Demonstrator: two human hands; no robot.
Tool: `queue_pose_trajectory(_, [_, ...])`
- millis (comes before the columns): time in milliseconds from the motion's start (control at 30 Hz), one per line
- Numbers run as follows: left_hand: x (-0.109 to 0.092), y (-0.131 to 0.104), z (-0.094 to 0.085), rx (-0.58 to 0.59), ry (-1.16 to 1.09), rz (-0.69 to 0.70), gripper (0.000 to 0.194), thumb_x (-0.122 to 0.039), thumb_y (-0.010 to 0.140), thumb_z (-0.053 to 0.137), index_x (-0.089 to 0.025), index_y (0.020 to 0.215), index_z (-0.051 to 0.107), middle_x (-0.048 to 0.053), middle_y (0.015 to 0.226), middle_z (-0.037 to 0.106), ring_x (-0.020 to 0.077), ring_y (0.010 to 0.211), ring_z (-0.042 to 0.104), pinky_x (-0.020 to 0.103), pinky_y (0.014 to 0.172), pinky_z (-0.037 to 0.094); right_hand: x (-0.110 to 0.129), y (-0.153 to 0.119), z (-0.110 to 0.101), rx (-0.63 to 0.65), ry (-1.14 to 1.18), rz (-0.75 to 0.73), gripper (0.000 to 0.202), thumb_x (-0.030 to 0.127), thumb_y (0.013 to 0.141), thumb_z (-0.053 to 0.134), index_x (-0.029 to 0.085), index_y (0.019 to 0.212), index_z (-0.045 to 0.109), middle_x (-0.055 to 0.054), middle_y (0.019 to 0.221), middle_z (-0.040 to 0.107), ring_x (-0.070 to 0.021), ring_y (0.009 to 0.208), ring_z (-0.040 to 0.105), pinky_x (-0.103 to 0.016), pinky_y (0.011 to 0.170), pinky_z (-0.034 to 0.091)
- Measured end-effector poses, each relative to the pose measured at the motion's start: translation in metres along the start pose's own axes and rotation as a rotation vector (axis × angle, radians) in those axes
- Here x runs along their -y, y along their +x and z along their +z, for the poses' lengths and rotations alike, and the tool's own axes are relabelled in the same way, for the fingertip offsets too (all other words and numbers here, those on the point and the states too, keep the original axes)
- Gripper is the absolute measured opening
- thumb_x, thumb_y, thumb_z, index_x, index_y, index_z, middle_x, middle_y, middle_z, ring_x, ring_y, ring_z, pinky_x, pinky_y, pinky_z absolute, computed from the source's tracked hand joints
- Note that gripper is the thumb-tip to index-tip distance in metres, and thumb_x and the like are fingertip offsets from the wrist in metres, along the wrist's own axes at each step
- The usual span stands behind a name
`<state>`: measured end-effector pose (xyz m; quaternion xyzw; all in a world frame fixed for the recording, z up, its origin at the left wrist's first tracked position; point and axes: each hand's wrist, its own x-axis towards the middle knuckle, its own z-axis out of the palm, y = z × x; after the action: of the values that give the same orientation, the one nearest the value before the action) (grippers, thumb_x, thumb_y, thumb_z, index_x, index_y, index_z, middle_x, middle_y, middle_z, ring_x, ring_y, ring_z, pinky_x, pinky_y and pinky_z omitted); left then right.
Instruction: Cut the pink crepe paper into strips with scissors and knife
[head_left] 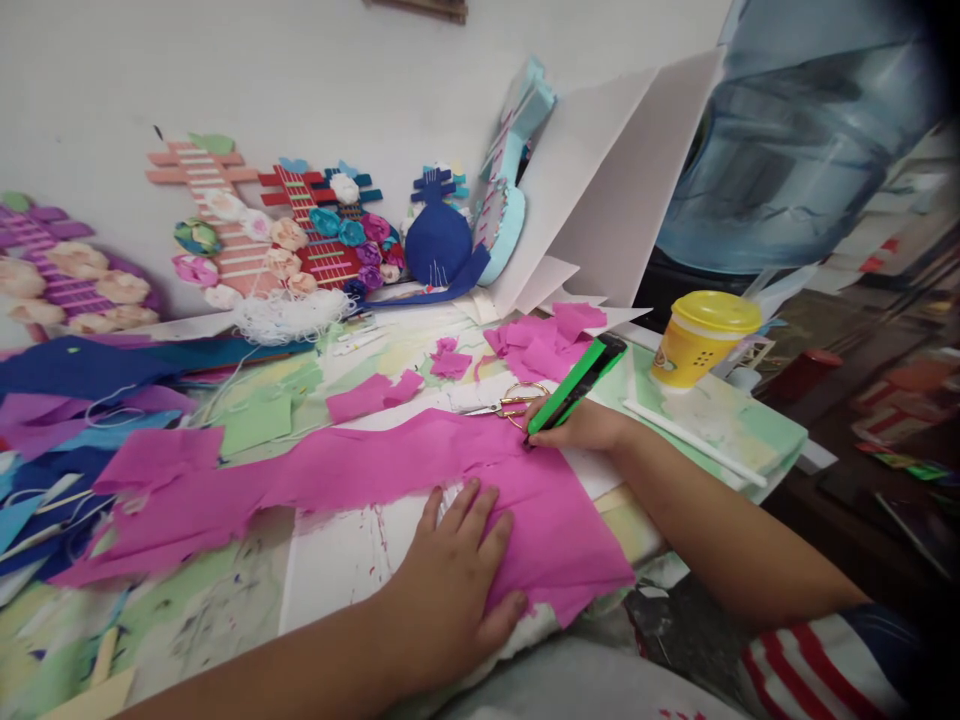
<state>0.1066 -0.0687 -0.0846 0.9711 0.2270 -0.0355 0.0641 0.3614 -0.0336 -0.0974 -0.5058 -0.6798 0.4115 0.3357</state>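
A long strip of pink crepe paper (322, 465) with ragged edges stretches across the table, partly over a white board (337, 560). My left hand (465, 570) lies on the paper's near edge with fingers spread, pressing it flat. In my right hand (574, 425) is a green and black utility knife (577, 385), its lower end against the pink paper and its back end pointing up to the right. Whether the blade is out is too small to tell. Just beyond the paper, beside my right hand, lie gold-handled scissors (506, 407).
Torn pink scraps (540, 345) lie behind the scissors. A yellow lidded cup (701, 335) and a white stick (697, 445) are at the right. Paper-flower-decorated model instruments (439, 235) lean on the wall. Blue and purple paper (67, 390) is piled left; a large water bottle (787, 160) stands right.
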Motion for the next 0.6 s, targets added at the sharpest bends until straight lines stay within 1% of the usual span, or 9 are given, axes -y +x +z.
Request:
queue_pose_trajectory(133, [-0.001,0.001,-0.004,0.022,-0.005,-0.018,0.061,-0.055,0.083,0.03,-0.017,0.129,0.037,0.015,0.136,0.029,0.031,0.127,0.019,0.055,0.1,0.01,0.004,0.0,0.003,0.021,-0.041,-0.05,0.018,0.028,0.065,0.064,0.014,0.075,0.061,-0.003,0.075,0.063,-0.0135,0.072,0.058,-0.026,0.07,0.047])
queue_pose_trajectory(300, [-0.001,0.0,-0.007,0.064,-0.01,-0.008,0.061,-0.055,0.083,0.03,-0.016,0.13,0.036,0.015,0.137,0.028,0.0312,0.127,0.017,0.054,0.1,0.009,0.003,-0.004,-0.004,-0.021,-0.038,-0.031,0.022,0.033,0.064,0.065,0.014,0.076,0.063,-0.004,0.078,0.064,-0.015,0.075,0.059,-0.028,0.072,0.047])
queue_pose_trajectory(400, [-0.001,0.0,-0.004,0.028,-0.01,-0.007,0.061,-0.055,0.083,0.03,-0.016,0.13,0.036,0.015,0.137,0.028,0.031,0.127,0.017,0.055,0.1,0.009,0.001,-0.005,-0.008,-0.024,-0.026,0.002,0.023,0.034,0.064,0.065,0.015,0.077,0.063,-0.004,0.079,0.064,-0.0154,0.076,0.059,-0.029,0.073,0.047])
queue_pose_trajectory(467, [-0.001,-0.001,-0.003,0.006,-0.006,-0.001,0.061,-0.055,0.083,0.03,-0.016,0.13,0.036,0.015,0.136,0.029,0.0309,0.127,0.018,0.055,0.1,0.009,0.0,-0.005,-0.008,-0.003,-0.026,0.019,0.023,0.034,0.065,0.065,0.015,0.077,0.063,-0.004,0.077,0.064,-0.0154,0.075,0.059,-0.029,0.073,0.047])
queue_pose_trajectory(600, [-0.002,-0.001,-0.004,0.015,0.003,0.0,0.06,-0.054,0.083,0.029,-0.016,0.129,0.036,0.015,0.136,0.029,0.031,0.127,0.019,0.055,0.1,0.011,0.001,-0.004,-0.007,0.031,-0.062,0.01,0.023,0.034,0.064,0.065,0.014,0.075,0.063,-0.003,0.075,0.063,-0.0151,0.073,0.058,-0.028,0.073,0.046])
